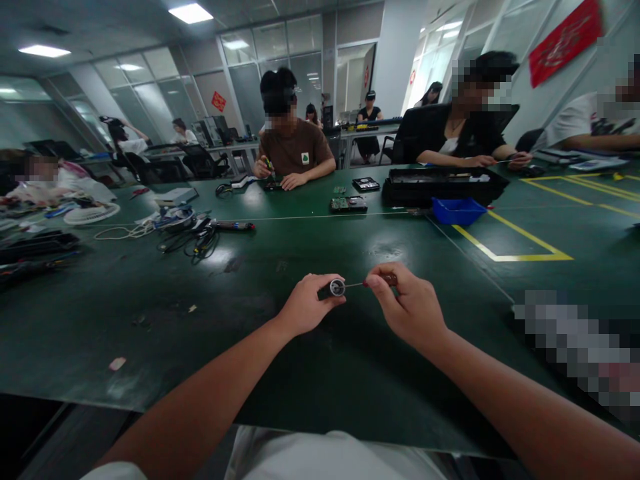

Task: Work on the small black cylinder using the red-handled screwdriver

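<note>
Above the green table, my left hand (309, 301) is closed round a dark cylinder (337, 287) with a silvery ring at its round end, which faces me. I cannot tell what kind of part it is. My right hand (407, 299) grips a screwdriver (391, 279) by its reddish-brown handle. The thin metal shaft points left and its tip reaches the round end of the cylinder. Whether the tip sits on a screw is too small to tell. Both hands are raised close together over the middle of the near table half.
Tangled black cables (200, 237) lie on the green table (260, 267) at left. Beyond my hands are hard drives (349, 204), a blue tray (459, 211) and a long black housing (440, 185). A person in brown (299, 150) works opposite. Yellow tape (530, 257) marks the right side.
</note>
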Tool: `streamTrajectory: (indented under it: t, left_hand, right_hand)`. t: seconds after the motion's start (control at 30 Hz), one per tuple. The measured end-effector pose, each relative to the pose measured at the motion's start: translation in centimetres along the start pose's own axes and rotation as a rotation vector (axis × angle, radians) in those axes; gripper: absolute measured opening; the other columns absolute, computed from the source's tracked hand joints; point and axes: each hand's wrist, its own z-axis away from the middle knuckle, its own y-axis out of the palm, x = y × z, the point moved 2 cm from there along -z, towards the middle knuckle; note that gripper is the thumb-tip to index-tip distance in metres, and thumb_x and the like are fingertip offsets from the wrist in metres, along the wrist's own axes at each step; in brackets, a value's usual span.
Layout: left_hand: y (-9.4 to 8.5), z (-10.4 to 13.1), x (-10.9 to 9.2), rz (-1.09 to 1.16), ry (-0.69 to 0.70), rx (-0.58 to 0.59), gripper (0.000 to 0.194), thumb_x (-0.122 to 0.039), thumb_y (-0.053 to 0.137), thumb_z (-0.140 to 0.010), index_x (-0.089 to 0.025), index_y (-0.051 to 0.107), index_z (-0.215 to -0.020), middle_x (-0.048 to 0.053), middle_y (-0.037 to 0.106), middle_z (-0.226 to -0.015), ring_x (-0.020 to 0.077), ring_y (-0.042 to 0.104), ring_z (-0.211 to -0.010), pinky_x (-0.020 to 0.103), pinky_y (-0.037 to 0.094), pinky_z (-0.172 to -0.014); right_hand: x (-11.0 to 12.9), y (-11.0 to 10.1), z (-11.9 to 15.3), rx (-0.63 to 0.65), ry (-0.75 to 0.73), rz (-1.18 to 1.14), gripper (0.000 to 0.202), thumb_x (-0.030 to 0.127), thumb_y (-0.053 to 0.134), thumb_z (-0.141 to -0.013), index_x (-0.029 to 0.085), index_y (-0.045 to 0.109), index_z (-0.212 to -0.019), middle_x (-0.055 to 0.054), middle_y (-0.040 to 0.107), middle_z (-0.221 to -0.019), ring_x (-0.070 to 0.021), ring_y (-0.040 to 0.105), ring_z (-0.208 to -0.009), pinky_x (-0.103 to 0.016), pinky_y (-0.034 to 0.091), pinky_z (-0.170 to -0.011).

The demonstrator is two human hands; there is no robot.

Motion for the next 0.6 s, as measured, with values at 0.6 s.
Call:
streamTrajectory:
  t: [0.6]
  left_hand:
    - [-0.1, 0.0, 0.2, 0.008, -0.017, -0.010, 0.029, -0.027, 0.073, -0.085, -0.025, 0.068, -0.113, 0.001, 0.071, -0.109, 0.0219, 0.062, -0.099, 0.035, 0.045, -0.090]
  right_hand:
    - [0.8, 0.2, 0.2, 0.131, -0.014, -0.017, 0.013, 0.029, 0.046, -0.099, 0.020, 0.054, -0.105, 0.002, 0.060, -0.068, -0.0145, 0.057, -0.054, -0.028, 0.042, -0.053]
